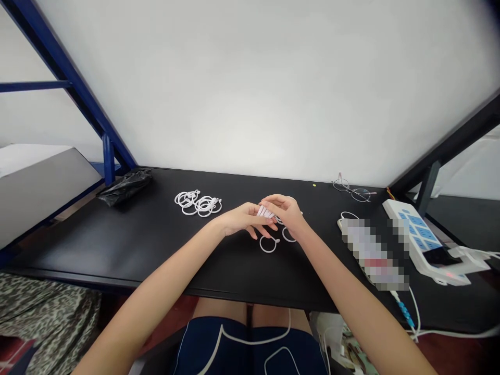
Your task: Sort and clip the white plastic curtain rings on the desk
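Note:
Over the black desk [230, 260] my hands meet around a small bunch of white pieces [265, 212], seen edge-on as stripes; they look like white rings pressed together. My left hand [242, 217] pinches the bunch from the left, thumb on top. From the right, my right hand [287, 211] closes its fingers over the same bunch. A loose white ring with a small eyelet [267, 252] lies just below my fingers. Another white ring [288, 239] is partly hidden by my right wrist. More rings sit behind my right hand, mostly covered.
To the left lies a pile of several white rings [199, 204]. A crumpled black plastic bag [127, 188] is near the blue frame [108, 156]. At right are glasses [353, 192], a blurred-out phone on a cable [414, 307], and a white power strip [406, 208].

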`<state>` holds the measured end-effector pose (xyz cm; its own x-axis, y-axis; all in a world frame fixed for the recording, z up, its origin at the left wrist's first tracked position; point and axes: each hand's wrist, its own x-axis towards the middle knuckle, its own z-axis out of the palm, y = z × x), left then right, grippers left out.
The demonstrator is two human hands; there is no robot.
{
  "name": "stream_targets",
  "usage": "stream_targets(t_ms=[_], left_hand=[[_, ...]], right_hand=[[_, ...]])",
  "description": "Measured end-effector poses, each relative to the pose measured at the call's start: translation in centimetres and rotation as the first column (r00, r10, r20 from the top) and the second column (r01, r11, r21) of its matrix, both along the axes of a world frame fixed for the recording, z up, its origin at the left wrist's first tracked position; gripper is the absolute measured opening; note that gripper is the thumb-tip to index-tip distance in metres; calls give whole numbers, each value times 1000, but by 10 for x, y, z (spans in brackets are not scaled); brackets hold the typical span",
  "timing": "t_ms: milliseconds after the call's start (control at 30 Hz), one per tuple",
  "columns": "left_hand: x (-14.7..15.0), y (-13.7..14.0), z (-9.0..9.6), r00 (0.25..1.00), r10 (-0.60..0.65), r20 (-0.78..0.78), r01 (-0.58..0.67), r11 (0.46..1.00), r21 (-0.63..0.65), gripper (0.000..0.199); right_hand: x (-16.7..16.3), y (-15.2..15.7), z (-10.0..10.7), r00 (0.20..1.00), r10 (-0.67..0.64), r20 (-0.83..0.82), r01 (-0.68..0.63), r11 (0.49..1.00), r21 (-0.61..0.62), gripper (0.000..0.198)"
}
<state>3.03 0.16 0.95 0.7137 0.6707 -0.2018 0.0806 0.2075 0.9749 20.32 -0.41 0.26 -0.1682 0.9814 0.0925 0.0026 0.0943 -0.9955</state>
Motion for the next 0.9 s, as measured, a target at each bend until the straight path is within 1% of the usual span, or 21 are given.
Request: stream_targets(t_ms=[133,233,333,433,500,533,600,633,667,700,767,800,833,900], left_hand=[[-1,-1,3,999,-29,13,30,999,-17,34],[-3,-1,5,998,-35,45,36,999,-33,37],[-6,1,4,994,6,111,3,997,-80,36],[-8,3,7,979,79,186,-51,987,-151,33],[-8,4,10,966,133,221,-82,972,-222,33],[-8,4,12,960,155,233,-93,962,-258,36],[-5,4,14,946,206,252,-128,947,-293,40],[-3,4,14,937,239,255,-165,946,-279,40],[-1,4,13,927,276,254,-217,947,-238,39],[1,3,11,917,311,249,-275,946,-171,37],[6,1,7,908,348,233,-361,932,15,34],[7,-1,4,912,346,220,-377,919,118,34],[9,-3,2,919,337,204,-378,900,216,32],[9,-8,-2,937,313,156,-349,865,361,25]], right_hand=[[4,3,-4,999,-17,-52,14,999,-52,25],[8,4,-3,996,-20,-84,14,998,-64,28],[9,4,0,992,-59,-112,51,996,-72,30],[7,5,0,986,-80,-144,69,995,-78,31],[5,5,-1,983,-110,-147,105,994,-42,32],[5,6,-2,979,-153,-136,154,988,-4,32],[4,5,-3,953,-282,-111,292,952,89,34],[3,5,-3,938,-331,-101,342,932,118,36],[3,4,-2,932,-350,-91,359,926,119,38],[3,4,-1,940,-331,-82,338,937,88,41],[3,3,2,974,-207,-88,205,978,-29,44],[3,2,3,985,-134,-106,126,989,-83,44],[3,2,3,988,-73,-133,57,992,-116,44],[4,3,4,983,9,-183,-33,992,-124,43]])
